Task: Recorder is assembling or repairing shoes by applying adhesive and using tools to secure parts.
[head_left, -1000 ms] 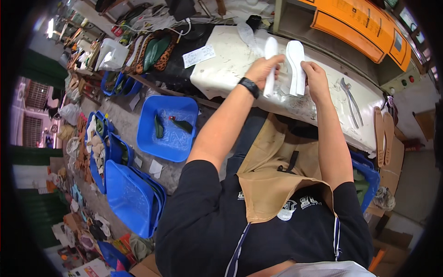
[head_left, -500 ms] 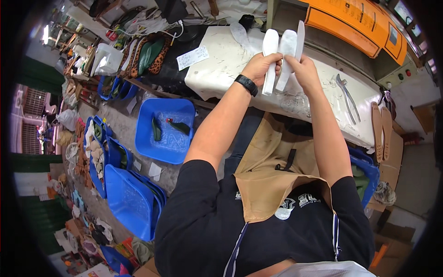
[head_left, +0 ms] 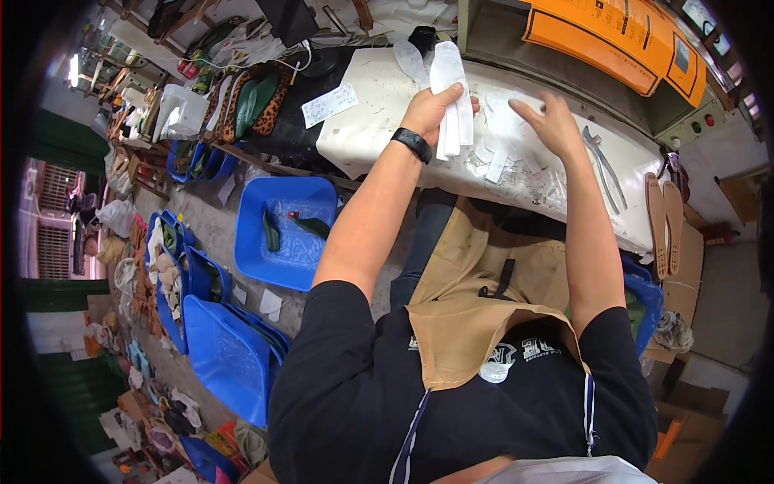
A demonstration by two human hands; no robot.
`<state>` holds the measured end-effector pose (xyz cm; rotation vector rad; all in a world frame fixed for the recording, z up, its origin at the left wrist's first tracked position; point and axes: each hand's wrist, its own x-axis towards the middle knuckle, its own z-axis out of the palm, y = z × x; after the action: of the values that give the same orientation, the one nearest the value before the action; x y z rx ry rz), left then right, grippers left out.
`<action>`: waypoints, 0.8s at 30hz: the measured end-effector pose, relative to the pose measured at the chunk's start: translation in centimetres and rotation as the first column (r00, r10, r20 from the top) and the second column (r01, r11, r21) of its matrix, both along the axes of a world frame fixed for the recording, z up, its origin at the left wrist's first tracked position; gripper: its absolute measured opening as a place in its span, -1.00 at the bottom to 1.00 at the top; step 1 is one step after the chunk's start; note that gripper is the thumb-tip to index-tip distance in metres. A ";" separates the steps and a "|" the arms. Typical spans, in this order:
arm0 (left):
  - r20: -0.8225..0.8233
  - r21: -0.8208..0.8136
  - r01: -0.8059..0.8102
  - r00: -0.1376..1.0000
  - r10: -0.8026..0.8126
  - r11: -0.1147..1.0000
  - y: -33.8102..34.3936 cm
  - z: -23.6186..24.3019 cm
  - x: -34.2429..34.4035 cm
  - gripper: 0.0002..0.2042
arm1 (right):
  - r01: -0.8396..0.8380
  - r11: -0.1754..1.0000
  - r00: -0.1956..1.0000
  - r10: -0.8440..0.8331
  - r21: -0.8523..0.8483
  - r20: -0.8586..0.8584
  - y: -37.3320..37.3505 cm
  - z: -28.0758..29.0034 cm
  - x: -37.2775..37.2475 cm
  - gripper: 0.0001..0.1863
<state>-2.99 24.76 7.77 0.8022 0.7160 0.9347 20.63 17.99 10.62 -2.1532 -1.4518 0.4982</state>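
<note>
White shoe insoles (head_left: 448,64), several held together, stand up from my left hand (head_left: 435,109), which is closed round their middle. My right hand (head_left: 552,125) hovers over the worktable to the right, fingers apart, with nothing in it. Between the hands and just below them, more pale pieces (head_left: 497,161) lie on the white table cover; their exact outline is hard to make out. Another white insole (head_left: 411,63) lies behind my left hand. Right of my right hand rest long-handled metal pincers (head_left: 605,169).
An orange machine cover (head_left: 613,44) overhangs the back right. Brown soles (head_left: 663,226) are at the table's right end. A handwritten slip (head_left: 330,106) lies left, near leopard-print and green shoe parts (head_left: 256,101). On the floor, a blue bin (head_left: 286,189) holds two dark green pieces.
Both hands held insoles before. Now my left hand has the bunch, shifted slightly left, and my right hand has let go and moved right, opening.
</note>
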 end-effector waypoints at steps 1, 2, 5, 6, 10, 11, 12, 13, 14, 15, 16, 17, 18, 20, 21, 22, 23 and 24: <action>-0.051 0.017 0.017 0.999 -0.016 1.000 -0.2 0.1 0.2 -0.62 | -0.054 0.995 0.988 0.065 0.082 -0.143 0.2 -0.2 -0.9 -0.28; -0.099 0.033 0.036 0.995 -0.033 0.999 -0.5 0.3 0.6 -0.60 | -0.093 0.981 0.952 0.138 0.170 -0.274 0.4 -0.1 -1.9 -0.29; -0.196 0.064 0.082 0.978 -0.068 0.995 -1.1 0.9 1.8 -0.57 | -0.125 0.926 0.817 0.300 0.356 -0.493 0.8 -0.7 -2.8 -0.32; -0.117 -0.004 0.077 0.990 -0.077 0.997 -1.2 1.1 2.2 -0.58 | -0.085 0.935 0.813 0.266 0.346 -0.517 1.1 -1.2 -2.6 -0.33; 0.116 -0.212 0.086 0.991 -0.063 0.973 -1.2 1.1 2.6 -0.63 | 0.030 0.952 0.788 0.165 0.305 -0.593 1.6 -3.2 -1.7 -0.39; 0.119 -0.184 0.086 0.991 -0.064 0.979 -1.1 0.9 2.1 -0.62 | 0.013 0.960 0.881 0.122 0.281 -0.457 1.4 -3.3 -1.4 -0.40; 0.122 -0.156 0.086 0.990 -0.067 0.984 -1.0 0.6 1.5 -0.62 | 0.002 0.967 0.949 0.079 0.256 -0.305 1.1 -3.5 -1.0 -0.40; 0.125 -0.127 0.087 0.990 -0.071 0.988 -0.8 0.4 1.1 -0.61 | -0.004 0.973 0.989 0.038 0.229 -0.143 0.8 -3.7 -0.7 -0.41; 0.128 -0.098 0.089 0.989 -0.076 0.991 -0.7 0.2 0.9 -0.61 | -0.005 0.979 1.000 0.000 0.202 0.025 0.7 -3.9 -0.5 -0.42; 0.128 -0.102 0.089 0.989 -0.075 0.991 -1.0 0.2 1.0 -0.61 | -0.005 0.980 1.000 0.000 0.198 0.025 0.4 -3.5 -1.0 -0.42; 0.034 -0.062 0.065 0.997 -0.063 0.996 -1.2 0.2 1.2 -0.60 | -0.022 0.976 0.990 0.052 0.219 -0.129 0.4 -3.1 -1.8 -0.45; -0.059 -0.019 0.048 0.997 -0.049 0.999 -1.6 0.4 1.5 -0.59 | -0.032 0.970 0.955 0.101 0.243 -0.279 0.2 -2.1 -2.9 -0.48; -0.151 0.029 0.038 0.988 -0.033 0.999 -1.8 0.7 1.9 -0.58 | -0.035 0.962 0.896 0.151 0.272 -0.418 0.3 -1.2 -3.7 -0.50; -0.239 0.080 0.035 0.971 -0.015 0.996 -1.7 0.7 2.4 -0.57 | -0.030 0.953 0.814 0.199 0.303 -0.545 0.4 -1.0 -3.6 -0.53; -0.179 0.061 0.041 0.983 -0.030 0.997 -1.6 0.6 2.5 -0.57 | -0.009 0.958 0.796 0.181 0.288 -0.578 0.7 -1.5 -3.2 -0.54; -0.119 0.040 0.046 0.992 -0.041 0.998 -1.5 0.3 2.6 -0.57 | 0.011 0.963 0.775 0.163 0.270 -0.610 1.1 -2.2 -2.7 -0.55; -0.058 0.020 0.051 0.997 -0.050 0.999 -1.3 0.1 2.7 -0.57 | 0.029 0.967 0.753 0.145 0.252 -0.641 1.4 -2.9 -2.2 -0.56; 0.003 0.000 0.057 0.998 -0.057 0.998 -1.1 -0.1 2.7 -0.57 | 0.046 0.971 0.730 0.126 0.233 -0.671 1.7 -3.7 -1.7 -0.56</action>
<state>-0.24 23.65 7.63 0.8166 0.6869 0.8838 18.92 19.64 6.97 -1.4939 -1.0577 0.9637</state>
